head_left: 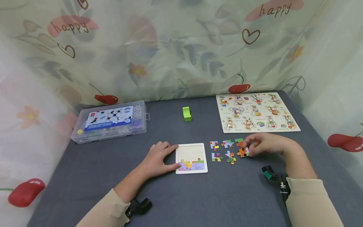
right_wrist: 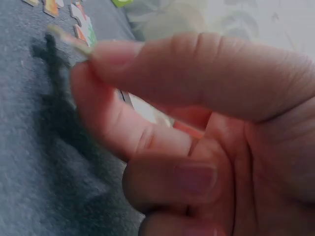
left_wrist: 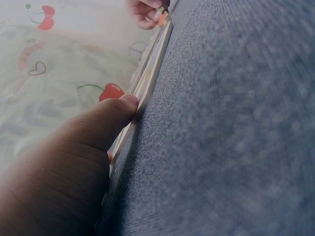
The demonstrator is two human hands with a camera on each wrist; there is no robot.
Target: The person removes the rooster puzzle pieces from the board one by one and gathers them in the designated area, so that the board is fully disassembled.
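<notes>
My right hand (head_left: 265,143) pinches an orange-and-purple jigsaw puzzle piece (head_left: 243,152) between thumb and index finger; in the right wrist view that piece (right_wrist: 71,42) appears edge-on, held above the cloth. My left hand (head_left: 160,157) rests at the left side of a small white-rimmed puzzle tray (head_left: 191,172), thumb and index finger spread along its edge. Colourful joined pieces (head_left: 193,165) fill the tray's lower part, while bare board shows above. Between tray and right hand lie several loose pieces (head_left: 227,143) in two rows. One of them is partly covered by the right fingers.
At the back left sits a clear plastic case (head_left: 136,126) with a blue-and-white label. Green blocks (head_left: 186,114) stand at the back middle. A wooden picture board (head_left: 258,112) lies at the back right. Dark grey cloth covers the table (head_left: 215,201), with printed curtains behind.
</notes>
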